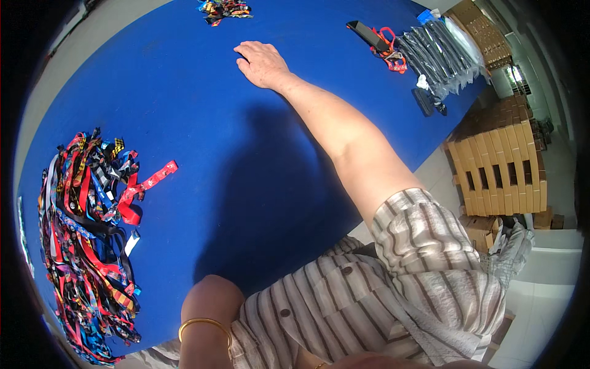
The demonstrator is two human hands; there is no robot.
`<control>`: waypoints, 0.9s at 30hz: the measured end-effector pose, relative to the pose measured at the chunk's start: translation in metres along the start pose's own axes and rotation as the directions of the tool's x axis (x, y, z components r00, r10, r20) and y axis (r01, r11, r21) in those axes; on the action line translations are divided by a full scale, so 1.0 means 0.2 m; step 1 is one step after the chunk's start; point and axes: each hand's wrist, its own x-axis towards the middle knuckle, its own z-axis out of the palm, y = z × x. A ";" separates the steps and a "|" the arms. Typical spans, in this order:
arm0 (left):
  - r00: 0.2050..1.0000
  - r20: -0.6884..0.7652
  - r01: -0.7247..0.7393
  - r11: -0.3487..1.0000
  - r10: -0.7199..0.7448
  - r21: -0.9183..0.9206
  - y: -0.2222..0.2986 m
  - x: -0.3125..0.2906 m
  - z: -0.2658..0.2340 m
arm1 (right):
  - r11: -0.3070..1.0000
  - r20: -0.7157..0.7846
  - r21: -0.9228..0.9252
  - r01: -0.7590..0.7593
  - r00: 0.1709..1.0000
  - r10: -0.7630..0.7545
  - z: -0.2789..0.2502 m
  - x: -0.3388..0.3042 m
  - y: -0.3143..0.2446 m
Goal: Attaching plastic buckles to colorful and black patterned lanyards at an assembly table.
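Note:
My right hand (263, 64) reaches far across a blue table (196, 80). Its fingers are stretched out with nothing in them, and the palm faces down; whether it rests on the surface I cannot tell. Beyond it, at the far edge, lies a small bundle of colourful printed straps (225, 10). A large heap of similar lanyard straps (86, 240) covers the table's left side, with one red strap (147, 183) trailing out to the right. My left arm (212, 301), with a gold bangle, is bent at the lower edge; its hand is out of the picture.
At the far right lie a black box-shaped piece (369, 35), a red-orange strap (393, 52), a row of black items in clear plastic (441, 55) and a small black object (423, 101). Stacked cardboard boxes (498, 160) stand beyond the table's right edge.

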 end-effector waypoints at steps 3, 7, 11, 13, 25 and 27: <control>0.999 0.016 0.039 0.999 -0.040 0.037 0.00 0.00 0.05 | 1.000 -0.013 0.016 0.009 1.000 -0.009 0.00 0.01 0.00; 0.995 -0.094 -0.036 0.998 0.030 -0.059 -0.02 0.00 0.09 | 0.998 -0.056 0.041 0.045 0.998 -0.043 0.00 0.01 0.00; 0.876 -0.404 -0.037 0.797 -0.264 -0.603 -0.02 -0.03 0.17 | 0.998 -0.046 0.063 0.026 0.999 -0.023 -0.01 0.01 -0.03; 0.820 -0.298 0.174 0.708 -0.489 -0.685 -0.01 -0.07 0.07 | 0.998 -0.051 0.062 0.011 0.999 -0.008 -0.02 -0.02 0.03; 0.329 0.232 0.300 -0.132 -0.916 -0.945 -0.14 0.04 0.33 | 0.999 -0.007 0.046 0.017 1.000 -0.017 0.02 0.00 0.03; 0.365 0.063 0.255 0.034 -0.929 -0.966 -0.14 0.07 0.34 | 0.999 -0.044 0.021 0.039 0.998 -0.038 0.03 0.03 0.01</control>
